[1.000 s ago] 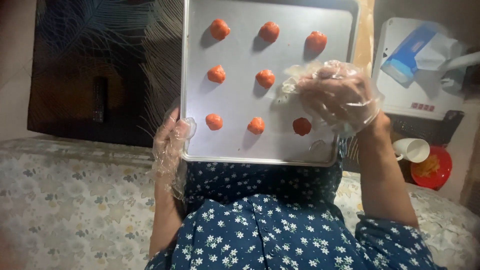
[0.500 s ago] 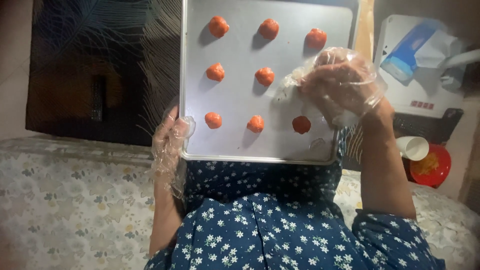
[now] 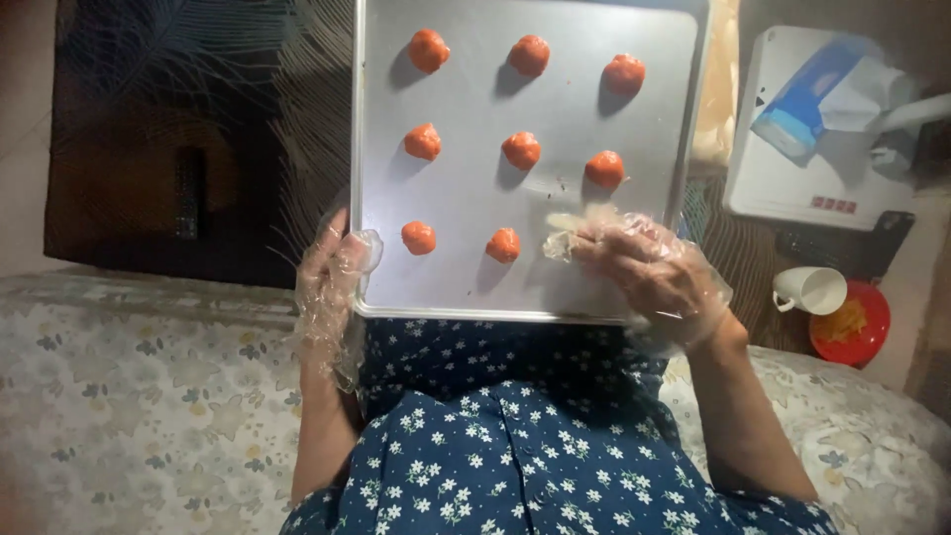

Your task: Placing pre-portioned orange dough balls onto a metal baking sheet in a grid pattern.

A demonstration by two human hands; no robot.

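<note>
Eight small orange balls lie in rows on the metal baking tray (image 3: 466, 267), three in the far row, three in the middle row, and two in the near row. We hold this tray on our lap, over the blue dress (image 3: 515, 446) with white flowers. Both our hands wear thin clear plastic gloves.

Our left hand (image 3: 335, 282) grips the tray at its near left corner; the thumb lies on the rim and the other fingers go under the tray, so the grip is closed on the edge. Our right hand (image 3: 649, 272) is over the near right part of the tray, where the near row has a free place. Its fingers (image 3: 580, 230) are bent together and point to the left, near the ball (image 3: 503, 245) in the near row. We cannot tell if this hand has something between the fingers, because the glove is wrinkled and hides them.

On the right of the tray we see a white cup (image 3: 810, 289), a red bowl (image 3: 852, 322) and a white box (image 3: 792, 149).
</note>
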